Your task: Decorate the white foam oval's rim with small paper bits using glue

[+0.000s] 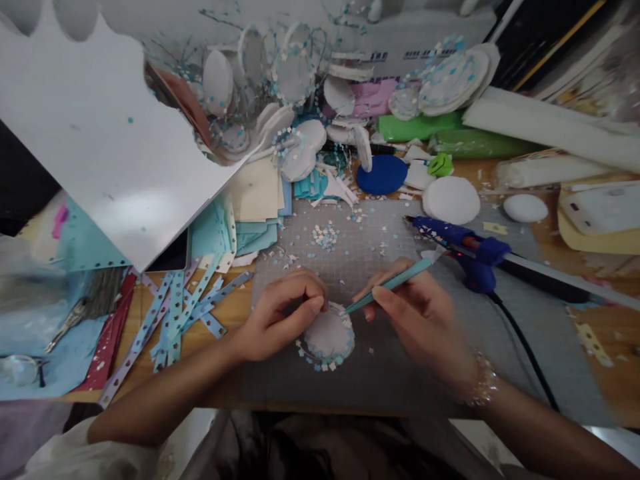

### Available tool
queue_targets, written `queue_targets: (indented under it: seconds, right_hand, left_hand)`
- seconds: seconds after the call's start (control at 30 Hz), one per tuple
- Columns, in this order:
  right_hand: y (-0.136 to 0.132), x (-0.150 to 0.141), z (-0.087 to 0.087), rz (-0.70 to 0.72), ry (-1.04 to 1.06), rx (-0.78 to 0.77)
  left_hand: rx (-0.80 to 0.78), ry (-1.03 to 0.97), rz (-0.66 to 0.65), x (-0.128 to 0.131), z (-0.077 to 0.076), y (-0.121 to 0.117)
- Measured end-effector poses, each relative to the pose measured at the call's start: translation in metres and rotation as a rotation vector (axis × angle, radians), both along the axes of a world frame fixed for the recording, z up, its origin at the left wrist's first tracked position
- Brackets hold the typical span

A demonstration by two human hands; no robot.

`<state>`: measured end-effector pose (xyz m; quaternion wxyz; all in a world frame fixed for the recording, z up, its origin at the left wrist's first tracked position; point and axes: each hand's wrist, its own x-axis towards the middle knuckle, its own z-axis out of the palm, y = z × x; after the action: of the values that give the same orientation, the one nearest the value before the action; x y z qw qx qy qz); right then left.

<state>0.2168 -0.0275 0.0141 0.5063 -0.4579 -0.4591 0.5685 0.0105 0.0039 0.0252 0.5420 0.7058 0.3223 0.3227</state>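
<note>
A white round disc (327,337) lies on the grey cutting mat (390,373), its rim edged with small blue and white flower-shaped pieces. My left hand (290,310) is at the disc's upper left edge, thumb and forefinger pinched on the rim. In my right hand (415,307) is a pair of teal tweezers (395,279), held like a pen. The tweezers' tips reach the disc's upper right rim; whether a piece is between them is too small to tell. Just beyond the hands, a small heap of loose paper flowers (326,236) lies on the mat.
A blue glue gun (457,241) rests at the right, its black cord (525,353) running toward the front edge. Punched paper strips (175,320) and coloured sheets (255,193) lie at the left. Several decorated discs (293,70) stand at the back near a dark blue oval (382,175).
</note>
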Motion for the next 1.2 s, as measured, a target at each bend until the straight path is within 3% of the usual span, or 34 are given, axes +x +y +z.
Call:
queue_targets:
  seconds: [0.23, 0.53, 0.8, 1.0, 1.2]
  right_hand:
    - [0.0012, -0.0005, -0.0009, 0.015, 0.097, -0.03]
    - [0.0009, -0.0021, 0.0029, -0.016, 0.172, -0.188]
    - [-0.0007, -0.0019, 0.0019, -0.052, 0.128, -0.104]
    - [-0.0035, -0.0026, 0.0083, -0.189, 0.055, 0.065]
    - [-0.003, -0.0028, 0.0059, -0.163, 0.048, 0.07]
  left_hand:
    - [0.03, 0.001, 0.002, 0.0003, 0.0004, 0.0]
    - [0.039, -0.037, 0.002, -0.0005, -0.0029, -0.0008]
    - [0.027, -0.024, 0.02, 0.0004, -0.0011, -0.0002]
    - [0.017, -0.023, 0.08, 0.0011, -0.0075, -0.0015]
    - [0.024, -0.003, 0.077, 0.0011, -0.0059, -0.0018]
